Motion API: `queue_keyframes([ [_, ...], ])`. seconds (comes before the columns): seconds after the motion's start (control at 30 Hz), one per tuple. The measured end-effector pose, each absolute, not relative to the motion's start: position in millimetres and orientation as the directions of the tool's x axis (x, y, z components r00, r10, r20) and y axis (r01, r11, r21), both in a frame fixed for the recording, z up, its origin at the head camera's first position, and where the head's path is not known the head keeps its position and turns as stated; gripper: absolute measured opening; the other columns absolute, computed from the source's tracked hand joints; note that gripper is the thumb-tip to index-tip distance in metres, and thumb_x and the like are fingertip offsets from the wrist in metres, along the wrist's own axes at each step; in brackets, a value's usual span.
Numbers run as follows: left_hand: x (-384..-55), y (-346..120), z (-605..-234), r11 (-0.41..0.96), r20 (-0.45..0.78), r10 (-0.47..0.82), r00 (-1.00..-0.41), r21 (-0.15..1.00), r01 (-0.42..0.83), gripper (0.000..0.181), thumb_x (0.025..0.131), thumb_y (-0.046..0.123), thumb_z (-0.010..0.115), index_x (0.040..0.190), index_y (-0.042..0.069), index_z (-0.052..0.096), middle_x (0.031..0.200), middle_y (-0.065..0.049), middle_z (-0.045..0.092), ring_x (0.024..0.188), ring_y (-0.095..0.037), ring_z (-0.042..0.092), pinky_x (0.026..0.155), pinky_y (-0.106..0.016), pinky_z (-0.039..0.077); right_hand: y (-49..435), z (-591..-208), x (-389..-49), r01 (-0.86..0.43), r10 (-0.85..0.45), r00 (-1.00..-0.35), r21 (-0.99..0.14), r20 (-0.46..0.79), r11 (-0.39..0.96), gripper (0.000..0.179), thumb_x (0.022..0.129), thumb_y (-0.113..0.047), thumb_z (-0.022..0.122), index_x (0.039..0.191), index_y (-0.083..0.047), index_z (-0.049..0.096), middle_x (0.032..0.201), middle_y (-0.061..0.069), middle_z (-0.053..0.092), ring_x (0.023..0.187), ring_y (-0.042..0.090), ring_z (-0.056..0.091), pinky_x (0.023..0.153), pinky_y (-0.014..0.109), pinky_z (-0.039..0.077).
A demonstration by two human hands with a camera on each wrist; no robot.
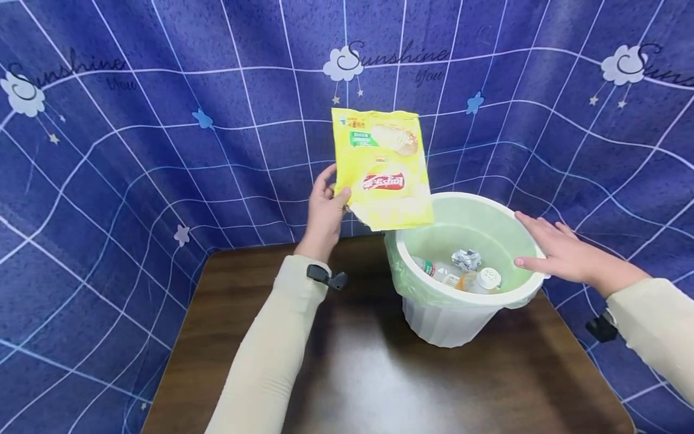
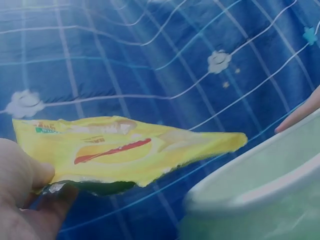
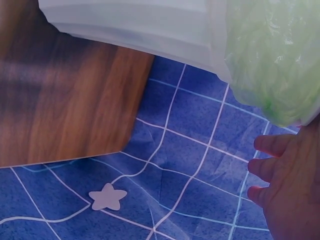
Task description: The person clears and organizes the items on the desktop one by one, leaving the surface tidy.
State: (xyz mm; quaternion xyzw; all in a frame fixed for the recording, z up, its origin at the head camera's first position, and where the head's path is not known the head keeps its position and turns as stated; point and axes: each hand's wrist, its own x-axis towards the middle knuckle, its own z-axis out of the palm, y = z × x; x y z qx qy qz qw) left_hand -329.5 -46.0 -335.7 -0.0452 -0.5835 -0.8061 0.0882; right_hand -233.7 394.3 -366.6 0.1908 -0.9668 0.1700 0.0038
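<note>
In the head view my left hand (image 1: 325, 208) pinches a yellow snack bag (image 1: 382, 154) by its lower left corner, thumb in front. The bag hangs with its print upside down and its torn edge low, its bottom right overlapping the rim of a white bin (image 1: 468, 196). Seen from the left wrist, the bag (image 2: 110, 150) looks flattened, with a dark opening along its torn side. My right hand (image 1: 566, 250) is at the bin's right rim with fingers extended and the thumb reaching over the edge. The right wrist view shows its fingers (image 3: 270, 170) outside the bin.
A pale green liner (image 1: 403, 274) folds over the bin's rim. Inside lie a crumpled foil ball (image 1: 466, 259), a white-capped bottle (image 1: 488, 278) and a clear bottle (image 1: 425, 265). The bin stands on a brown wooden table (image 1: 347, 374) against a blue patterned curtain (image 1: 260, 157).
</note>
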Motion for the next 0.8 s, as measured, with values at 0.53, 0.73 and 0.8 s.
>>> queue_keyframes([
  [0.53, -302.8, 46.6, -343.0, -0.185, 0.226, -0.008, -0.974, 0.957, 0.223, 0.05, 0.095, -0.004, 0.062, 0.136, 0.025, 0.059, 0.104, -0.006, 0.065, 0.092, -0.019, 0.065, 0.081, -0.034, 0.057, 393.5, -365.7, -234.7, -0.373, -0.371, -0.926, -0.298, 0.068, 0.879, 0.095, 0.091, -0.04, 0.067, 0.159, 0.002, 0.016, 0.156, 0.033, 0.029, 0.139, 0.064, 0.022, 0.108, 0.077, 0.012],
  [0.73, -295.3, 61.1, -351.1, -0.157, 0.235, 0.056, -0.97, 0.962, 0.224, 0.05, 0.095, -0.004, 0.062, 0.137, 0.023, 0.059, 0.099, -0.004, 0.061, 0.084, -0.016, 0.062, 0.078, -0.031, 0.056, 391.3, -364.8, -233.6, -0.367, -0.366, -0.928, -0.31, 0.063, 0.877, 0.094, 0.091, -0.04, 0.067, 0.159, 0.002, 0.016, 0.157, 0.034, 0.029, 0.14, 0.063, 0.021, 0.109, 0.076, 0.011],
  [0.8, -294.7, 64.3, -352.7, -0.145, 0.252, 0.072, -0.965, 0.96, 0.24, 0.05, 0.095, -0.005, 0.063, 0.136, 0.023, 0.06, 0.098, -0.004, 0.06, 0.081, -0.015, 0.062, 0.077, -0.03, 0.056, 391.4, -364.7, -232.8, -0.365, -0.364, -0.929, -0.309, 0.064, 0.878, 0.094, 0.091, -0.04, 0.067, 0.159, 0.002, 0.016, 0.156, 0.034, 0.029, 0.139, 0.063, 0.022, 0.109, 0.076, 0.011],
])
